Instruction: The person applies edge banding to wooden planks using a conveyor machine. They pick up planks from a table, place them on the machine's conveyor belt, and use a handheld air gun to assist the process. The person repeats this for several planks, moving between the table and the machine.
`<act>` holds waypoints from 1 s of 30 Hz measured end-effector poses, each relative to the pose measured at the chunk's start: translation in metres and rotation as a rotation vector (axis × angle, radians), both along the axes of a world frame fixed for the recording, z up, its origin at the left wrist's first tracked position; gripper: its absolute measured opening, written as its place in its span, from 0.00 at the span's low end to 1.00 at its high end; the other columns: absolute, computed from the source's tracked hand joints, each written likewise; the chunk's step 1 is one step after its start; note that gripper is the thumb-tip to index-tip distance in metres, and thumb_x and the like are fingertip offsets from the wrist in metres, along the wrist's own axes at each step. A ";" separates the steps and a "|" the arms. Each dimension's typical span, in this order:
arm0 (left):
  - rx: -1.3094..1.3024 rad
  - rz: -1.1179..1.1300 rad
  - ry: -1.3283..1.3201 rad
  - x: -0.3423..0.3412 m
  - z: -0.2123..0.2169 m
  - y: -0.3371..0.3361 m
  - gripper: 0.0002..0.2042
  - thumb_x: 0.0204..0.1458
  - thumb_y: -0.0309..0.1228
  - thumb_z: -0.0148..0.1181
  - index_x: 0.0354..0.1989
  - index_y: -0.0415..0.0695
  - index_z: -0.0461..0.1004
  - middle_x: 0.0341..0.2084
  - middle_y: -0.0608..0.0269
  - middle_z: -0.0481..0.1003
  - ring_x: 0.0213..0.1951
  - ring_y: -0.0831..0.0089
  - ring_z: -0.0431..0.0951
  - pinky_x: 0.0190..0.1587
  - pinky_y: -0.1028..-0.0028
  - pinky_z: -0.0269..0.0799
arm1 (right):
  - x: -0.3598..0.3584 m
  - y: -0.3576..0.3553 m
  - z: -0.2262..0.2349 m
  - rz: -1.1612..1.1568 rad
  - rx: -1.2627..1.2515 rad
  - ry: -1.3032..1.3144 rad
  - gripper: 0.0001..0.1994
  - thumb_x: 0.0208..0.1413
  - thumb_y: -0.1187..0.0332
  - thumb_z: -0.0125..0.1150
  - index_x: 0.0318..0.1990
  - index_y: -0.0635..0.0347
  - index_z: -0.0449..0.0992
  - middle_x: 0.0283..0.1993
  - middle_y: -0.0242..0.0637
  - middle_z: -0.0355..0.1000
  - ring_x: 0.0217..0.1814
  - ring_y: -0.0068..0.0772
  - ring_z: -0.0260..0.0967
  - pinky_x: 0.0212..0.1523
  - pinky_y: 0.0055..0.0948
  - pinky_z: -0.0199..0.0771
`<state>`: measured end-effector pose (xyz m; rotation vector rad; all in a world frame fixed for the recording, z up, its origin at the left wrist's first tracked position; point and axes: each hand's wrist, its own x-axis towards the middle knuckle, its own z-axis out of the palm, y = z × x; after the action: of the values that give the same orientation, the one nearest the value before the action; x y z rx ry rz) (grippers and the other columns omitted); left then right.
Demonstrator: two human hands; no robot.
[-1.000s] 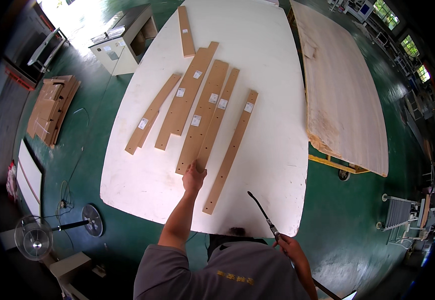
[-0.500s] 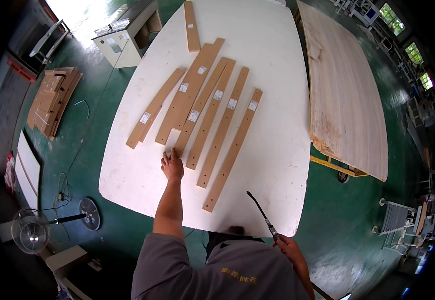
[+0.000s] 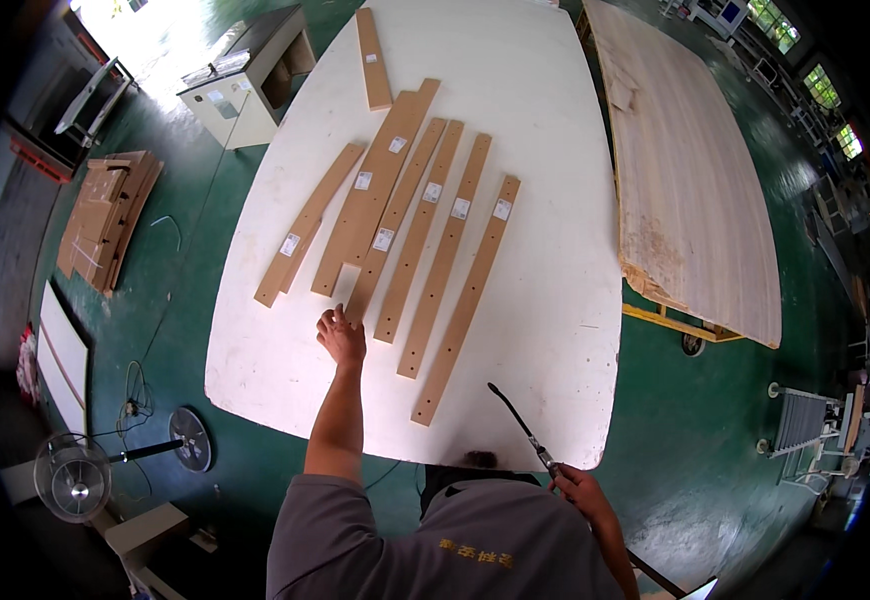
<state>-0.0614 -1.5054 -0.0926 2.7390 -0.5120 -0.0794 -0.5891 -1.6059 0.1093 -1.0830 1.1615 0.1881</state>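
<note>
My left hand (image 3: 342, 338) is at the near end of a brown, wood-coloured strip (image 3: 383, 240) with a white label. Its fingers are curled but apart, and the thumb side seems to touch the strip's end. Low on the right, my right hand (image 3: 577, 490) grips a slim wand (image 3: 527, 432) with a long, bent black nozzle and a metallic body. The wand points up and left over the table edge. Several more labelled strips with small holes lie slanted alongside, among them a right-hand strip (image 3: 465, 300) and a left-hand strip (image 3: 307, 225).
The strips lie on a large white table (image 3: 545, 300). Another labelled board (image 3: 373, 60) is at its far end. A big wooden panel (image 3: 695, 190) on a yellow cart stands to the right. Left are a fan (image 3: 80, 478), flat cartons (image 3: 110, 220) and a cabinet (image 3: 245, 85).
A narrow gap has opened between the strip by my left hand and its right neighbour. That hand has drawn back slightly from the strip's end. My right hand keeps its hold. The view has shifted a little.
</note>
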 end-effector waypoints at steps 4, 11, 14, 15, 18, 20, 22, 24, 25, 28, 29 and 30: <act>-0.071 -0.320 0.097 -0.030 -0.026 -0.024 0.31 0.45 0.43 0.73 0.57 0.48 0.69 0.53 0.57 0.70 0.55 0.51 0.70 0.55 0.53 0.68 | 0.001 -0.002 0.004 0.025 -0.008 -0.010 0.23 0.64 0.62 0.58 0.64 0.59 0.72 0.35 0.23 0.76 0.25 0.12 0.59 0.27 0.17 0.60; -0.373 -0.143 0.463 -0.021 -0.048 -0.033 0.32 0.44 0.34 0.72 0.61 0.41 0.70 0.42 0.54 0.80 0.43 0.54 0.81 0.47 0.63 0.77 | -0.002 0.003 0.004 -0.004 -0.007 0.001 0.23 0.64 0.62 0.59 0.65 0.59 0.72 0.35 0.22 0.76 0.27 0.11 0.60 0.29 0.17 0.61; -0.616 -0.098 0.649 0.002 -0.078 -0.012 0.31 0.48 0.33 0.71 0.61 0.38 0.69 0.40 0.56 0.82 0.42 0.64 0.82 0.42 0.71 0.76 | -0.002 0.002 0.002 0.021 -0.033 -0.009 0.23 0.64 0.62 0.59 0.65 0.59 0.72 0.35 0.22 0.76 0.27 0.11 0.60 0.29 0.16 0.62; -0.720 -0.036 0.853 0.004 -0.075 -0.010 0.30 0.50 0.32 0.70 0.62 0.37 0.67 0.41 0.57 0.81 0.40 0.71 0.80 0.41 0.74 0.75 | -0.004 0.004 0.000 0.024 -0.048 -0.007 0.23 0.64 0.62 0.59 0.65 0.58 0.72 0.35 0.22 0.76 0.28 0.11 0.60 0.29 0.16 0.62; -0.808 0.010 0.999 -0.003 -0.043 -0.017 0.32 0.50 0.29 0.70 0.64 0.36 0.65 0.42 0.57 0.80 0.38 0.71 0.78 0.41 0.73 0.75 | -0.004 0.006 -0.001 -0.022 -0.002 -0.004 0.23 0.64 0.63 0.59 0.65 0.59 0.72 0.35 0.22 0.75 0.28 0.11 0.60 0.30 0.16 0.62; -0.798 0.020 1.020 -0.003 -0.041 -0.013 0.32 0.48 0.27 0.70 0.63 0.37 0.65 0.44 0.57 0.78 0.41 0.71 0.78 0.40 0.74 0.74 | -0.002 0.006 0.002 -0.019 0.003 -0.006 0.23 0.64 0.63 0.59 0.65 0.59 0.72 0.35 0.22 0.75 0.28 0.12 0.60 0.30 0.16 0.62; -0.789 -0.009 0.948 -0.005 -0.046 -0.010 0.32 0.47 0.26 0.70 0.63 0.38 0.66 0.44 0.58 0.77 0.41 0.72 0.77 0.39 0.74 0.73 | -0.001 0.005 0.005 -0.007 -0.003 -0.005 0.23 0.64 0.63 0.59 0.65 0.59 0.72 0.35 0.22 0.75 0.28 0.12 0.60 0.30 0.16 0.62; -0.778 -0.074 0.779 -0.008 -0.055 -0.008 0.33 0.44 0.26 0.71 0.62 0.37 0.66 0.41 0.60 0.77 0.40 0.72 0.77 0.38 0.72 0.73 | 0.001 0.004 0.008 0.018 -0.019 0.000 0.23 0.64 0.63 0.59 0.65 0.59 0.71 0.35 0.22 0.75 0.28 0.12 0.60 0.31 0.16 0.62; -0.720 -0.119 0.760 -0.007 -0.058 -0.007 0.34 0.42 0.26 0.72 0.61 0.37 0.66 0.41 0.58 0.77 0.40 0.69 0.77 0.38 0.69 0.74 | 0.001 0.003 0.008 0.021 -0.017 0.002 0.23 0.64 0.63 0.59 0.65 0.59 0.71 0.35 0.22 0.75 0.28 0.12 0.60 0.31 0.16 0.62; -0.413 -0.248 0.618 -0.008 -0.052 -0.008 0.34 0.38 0.27 0.72 0.58 0.37 0.67 0.42 0.52 0.77 0.41 0.59 0.78 0.40 0.61 0.76 | 0.000 0.002 0.007 0.022 -0.008 0.007 0.23 0.64 0.63 0.58 0.65 0.59 0.71 0.35 0.22 0.75 0.28 0.12 0.60 0.31 0.16 0.62; -0.221 -0.296 0.516 -0.015 -0.032 -0.016 0.33 0.38 0.28 0.71 0.58 0.39 0.68 0.43 0.50 0.76 0.42 0.55 0.78 0.42 0.58 0.76 | -0.001 0.004 0.006 0.006 -0.004 0.011 0.23 0.64 0.63 0.58 0.65 0.59 0.71 0.35 0.22 0.75 0.28 0.11 0.60 0.31 0.16 0.62; -0.032 -0.333 0.406 -0.020 -0.018 -0.020 0.32 0.39 0.28 0.70 0.57 0.40 0.68 0.44 0.48 0.76 0.43 0.51 0.78 0.44 0.56 0.76 | -0.002 0.004 0.005 0.000 0.003 0.011 0.23 0.64 0.63 0.58 0.66 0.59 0.71 0.35 0.22 0.75 0.28 0.11 0.60 0.31 0.16 0.62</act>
<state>-0.0813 -1.5249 -0.1102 2.4820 -0.8273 -0.6852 -0.5909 -1.6016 0.1144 -1.0804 1.1712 0.1960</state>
